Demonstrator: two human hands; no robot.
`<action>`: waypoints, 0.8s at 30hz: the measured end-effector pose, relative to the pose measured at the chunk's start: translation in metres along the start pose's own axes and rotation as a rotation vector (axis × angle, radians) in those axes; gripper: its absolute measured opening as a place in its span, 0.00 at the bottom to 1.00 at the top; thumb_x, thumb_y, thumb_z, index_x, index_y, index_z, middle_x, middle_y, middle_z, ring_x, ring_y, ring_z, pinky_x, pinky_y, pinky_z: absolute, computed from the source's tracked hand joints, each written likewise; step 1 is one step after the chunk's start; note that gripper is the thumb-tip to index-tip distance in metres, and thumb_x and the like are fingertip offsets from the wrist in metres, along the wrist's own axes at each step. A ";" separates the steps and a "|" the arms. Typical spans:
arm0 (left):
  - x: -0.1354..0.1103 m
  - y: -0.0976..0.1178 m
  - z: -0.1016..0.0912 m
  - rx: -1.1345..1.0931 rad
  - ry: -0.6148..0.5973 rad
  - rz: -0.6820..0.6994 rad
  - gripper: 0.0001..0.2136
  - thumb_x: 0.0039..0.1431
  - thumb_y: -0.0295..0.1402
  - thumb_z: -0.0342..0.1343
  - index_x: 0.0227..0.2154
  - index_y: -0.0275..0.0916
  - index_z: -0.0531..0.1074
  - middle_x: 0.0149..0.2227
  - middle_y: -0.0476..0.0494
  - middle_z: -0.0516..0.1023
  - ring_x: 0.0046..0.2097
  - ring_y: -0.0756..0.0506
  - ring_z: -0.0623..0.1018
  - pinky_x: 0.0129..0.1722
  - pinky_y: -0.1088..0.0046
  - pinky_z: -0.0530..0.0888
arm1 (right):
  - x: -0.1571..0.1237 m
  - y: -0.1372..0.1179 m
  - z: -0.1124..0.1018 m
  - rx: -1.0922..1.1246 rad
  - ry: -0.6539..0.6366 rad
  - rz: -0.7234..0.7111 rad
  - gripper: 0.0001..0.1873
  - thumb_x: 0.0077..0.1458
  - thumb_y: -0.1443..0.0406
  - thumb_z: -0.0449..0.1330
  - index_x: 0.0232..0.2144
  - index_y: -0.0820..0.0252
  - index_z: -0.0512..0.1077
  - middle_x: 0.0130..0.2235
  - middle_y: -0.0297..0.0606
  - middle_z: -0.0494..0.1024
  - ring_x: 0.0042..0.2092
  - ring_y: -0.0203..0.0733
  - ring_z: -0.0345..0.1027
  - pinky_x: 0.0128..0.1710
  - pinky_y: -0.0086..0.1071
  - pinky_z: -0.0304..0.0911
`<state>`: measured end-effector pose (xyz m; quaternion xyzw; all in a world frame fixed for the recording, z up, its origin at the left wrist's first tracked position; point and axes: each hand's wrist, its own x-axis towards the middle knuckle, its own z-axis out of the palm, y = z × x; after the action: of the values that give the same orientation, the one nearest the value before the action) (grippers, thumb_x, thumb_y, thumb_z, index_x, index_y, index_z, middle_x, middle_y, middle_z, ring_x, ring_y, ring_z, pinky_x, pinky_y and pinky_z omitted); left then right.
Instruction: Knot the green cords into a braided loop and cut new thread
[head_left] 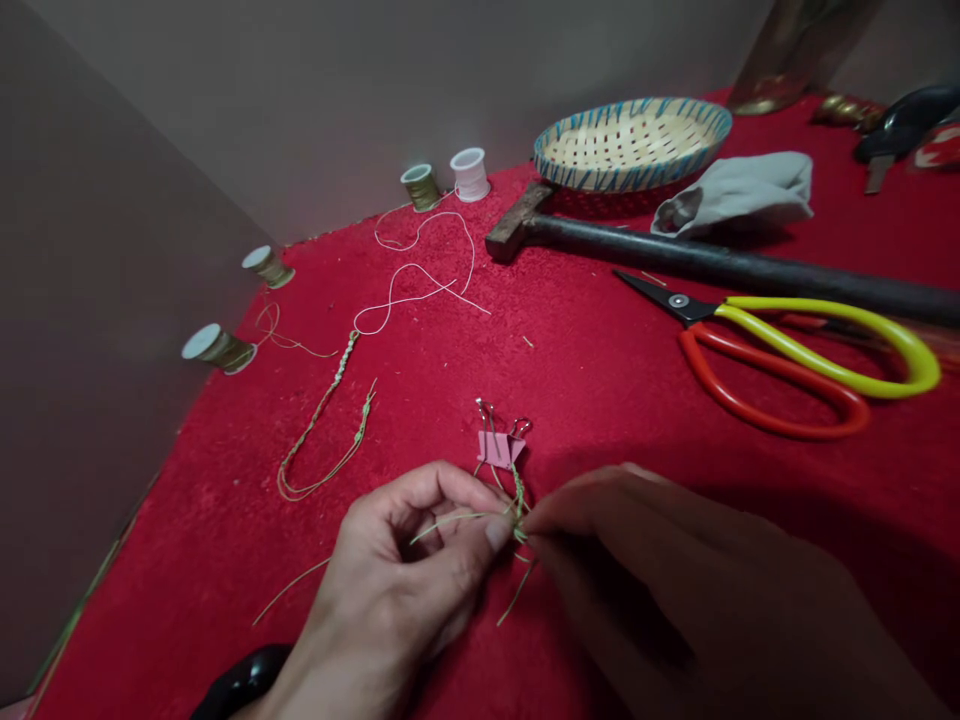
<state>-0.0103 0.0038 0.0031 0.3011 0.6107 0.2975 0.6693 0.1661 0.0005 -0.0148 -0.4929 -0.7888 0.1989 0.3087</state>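
My left hand (pixel 420 570) pinches a green knotted cord (pixel 519 492) between thumb and forefinger, just below a pink binder clip (pixel 498 449). My right hand (pixel 645 560) meets it from the other side, its fingertips pressed together at the same knot. Loose thread ends stick out over my left hand and hang below the knot. The clip's jaws are on the upper part of the cord, its wire handles pointing away from me. What lies between my right fingertips is partly hidden, though a cord runs into them. A finished-looking braided cord (pixel 305 437) lies curved to the left.
Scissors (pixel 772 345) with yellow and red handles lie at right, below a hammer (pixel 675 250). Behind are a woven basket (pixel 630 145) and a pale cloth pouch (pixel 757 190). Thread spools (pixel 470 175) stand along the back; other spools (pixel 217 348) lie near the left edge of the red surface.
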 end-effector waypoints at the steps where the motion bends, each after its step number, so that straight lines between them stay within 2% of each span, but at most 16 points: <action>1: 0.000 0.000 0.001 0.000 0.013 0.002 0.11 0.53 0.40 0.67 0.26 0.40 0.74 0.17 0.58 0.56 0.20 0.57 0.51 0.19 0.80 0.46 | 0.000 0.000 -0.002 0.013 -0.017 0.005 0.12 0.57 0.74 0.54 0.28 0.54 0.72 0.26 0.28 0.78 0.25 0.38 0.72 0.29 0.32 0.64; 5: -0.002 0.001 0.004 -0.001 0.016 0.004 0.12 0.51 0.41 0.68 0.25 0.40 0.74 0.16 0.58 0.58 0.19 0.57 0.52 0.19 0.80 0.47 | 0.003 -0.001 -0.004 0.034 0.008 -0.011 0.13 0.54 0.75 0.52 0.25 0.55 0.71 0.25 0.27 0.79 0.24 0.36 0.73 0.24 0.31 0.62; 8: -0.003 0.004 0.007 0.044 0.042 0.011 0.15 0.48 0.43 0.69 0.25 0.38 0.73 0.16 0.57 0.59 0.20 0.57 0.53 0.20 0.81 0.48 | 0.004 0.001 0.000 0.005 0.039 -0.092 0.17 0.55 0.75 0.49 0.22 0.55 0.71 0.26 0.30 0.80 0.23 0.38 0.73 0.23 0.34 0.61; 12: -0.003 0.003 0.005 0.089 0.026 0.021 0.16 0.49 0.43 0.68 0.25 0.36 0.72 0.18 0.56 0.61 0.22 0.56 0.55 0.21 0.81 0.51 | 0.001 0.005 0.001 -0.038 -0.054 -0.097 0.18 0.55 0.76 0.48 0.27 0.55 0.74 0.30 0.32 0.81 0.26 0.42 0.73 0.28 0.37 0.63; 14: -0.001 0.001 0.003 0.099 -0.005 0.040 0.15 0.51 0.42 0.67 0.26 0.36 0.73 0.19 0.55 0.63 0.22 0.56 0.56 0.21 0.81 0.51 | -0.001 0.006 0.001 -0.065 -0.045 -0.116 0.19 0.56 0.76 0.47 0.28 0.56 0.74 0.29 0.32 0.80 0.27 0.42 0.73 0.30 0.38 0.64; 17: 0.003 -0.003 0.000 0.107 -0.022 0.097 0.15 0.50 0.43 0.68 0.25 0.35 0.73 0.20 0.53 0.65 0.23 0.55 0.59 0.22 0.80 0.55 | -0.002 0.005 0.003 -0.119 0.086 -0.230 0.21 0.57 0.77 0.44 0.24 0.56 0.71 0.23 0.31 0.75 0.24 0.42 0.69 0.27 0.37 0.61; 19: 0.004 -0.006 -0.001 0.103 -0.022 0.121 0.16 0.49 0.43 0.68 0.24 0.35 0.73 0.19 0.54 0.64 0.22 0.55 0.59 0.21 0.80 0.54 | -0.002 0.003 0.005 -0.161 0.188 -0.285 0.22 0.57 0.77 0.43 0.21 0.55 0.69 0.21 0.32 0.73 0.22 0.42 0.66 0.27 0.38 0.59; 20: 0.004 -0.007 -0.001 0.096 -0.031 0.122 0.16 0.49 0.44 0.68 0.24 0.35 0.73 0.18 0.55 0.62 0.22 0.55 0.57 0.21 0.80 0.53 | -0.002 0.002 0.005 -0.179 0.199 -0.308 0.22 0.58 0.77 0.43 0.21 0.55 0.69 0.20 0.32 0.73 0.22 0.42 0.66 0.28 0.38 0.59; 24: 0.002 -0.008 -0.001 0.072 -0.072 0.066 0.18 0.49 0.47 0.67 0.26 0.37 0.72 0.17 0.58 0.59 0.20 0.55 0.54 0.19 0.79 0.49 | -0.001 0.001 0.001 -0.205 0.108 -0.332 0.19 0.59 0.77 0.45 0.25 0.55 0.68 0.22 0.29 0.72 0.23 0.41 0.65 0.31 0.39 0.58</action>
<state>-0.0113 0.0001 -0.0049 0.3554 0.5862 0.2864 0.6694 0.1661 0.0001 -0.0166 -0.3948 -0.8577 0.0372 0.3272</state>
